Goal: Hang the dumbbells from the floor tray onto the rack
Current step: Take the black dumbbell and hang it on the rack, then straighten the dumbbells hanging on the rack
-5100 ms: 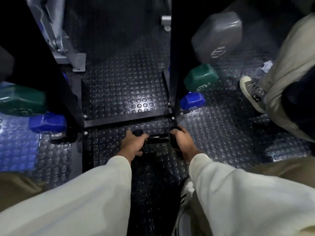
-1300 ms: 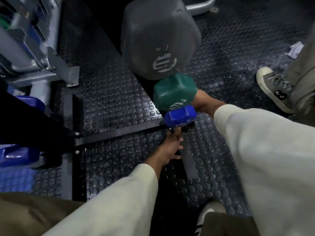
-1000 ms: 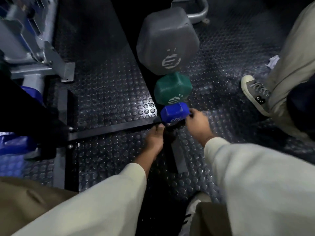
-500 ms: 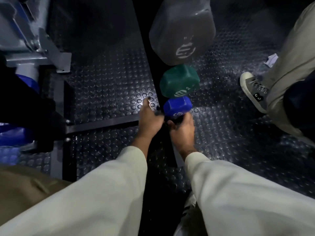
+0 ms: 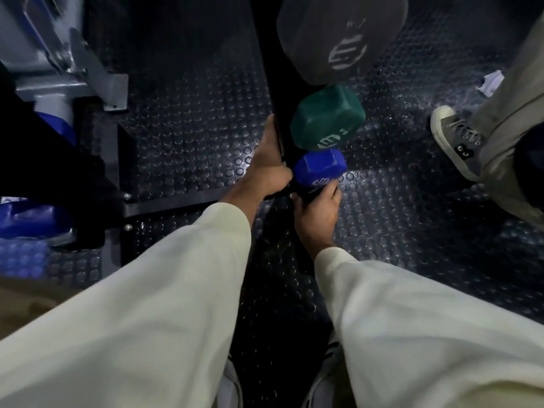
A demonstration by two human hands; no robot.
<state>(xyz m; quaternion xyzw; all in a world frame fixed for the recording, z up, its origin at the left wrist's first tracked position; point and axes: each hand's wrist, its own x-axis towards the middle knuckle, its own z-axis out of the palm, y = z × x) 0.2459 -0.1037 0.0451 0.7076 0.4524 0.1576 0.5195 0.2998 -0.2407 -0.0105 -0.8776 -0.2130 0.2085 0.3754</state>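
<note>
A black rack upright (image 5: 265, 60) carries a grey dumbbell (image 5: 341, 33) on top, a green dumbbell (image 5: 326, 117) below it and a blue dumbbell (image 5: 319, 167) lowest. Just under the blue one, my right hand (image 5: 316, 210) grips the outer end of a black dumbbell (image 5: 306, 192), which is mostly hidden in the dark. My left hand (image 5: 266, 169) is pressed against the inner side of the upright, fingers closed at the dumbbell's other side.
The rack's base bar (image 5: 176, 203) lies across the studded rubber floor. Another blue dumbbell (image 5: 32, 219) hangs at the left. A grey machine frame (image 5: 73, 69) stands at the upper left. Another person's shoe (image 5: 453, 142) and a paper scrap (image 5: 491, 83) are at the right.
Both hands lifted the black dumbbell off the floor and brought it up under the blue one. My left hand slid higher along the upright; my right hand closed in beneath the blue head.
</note>
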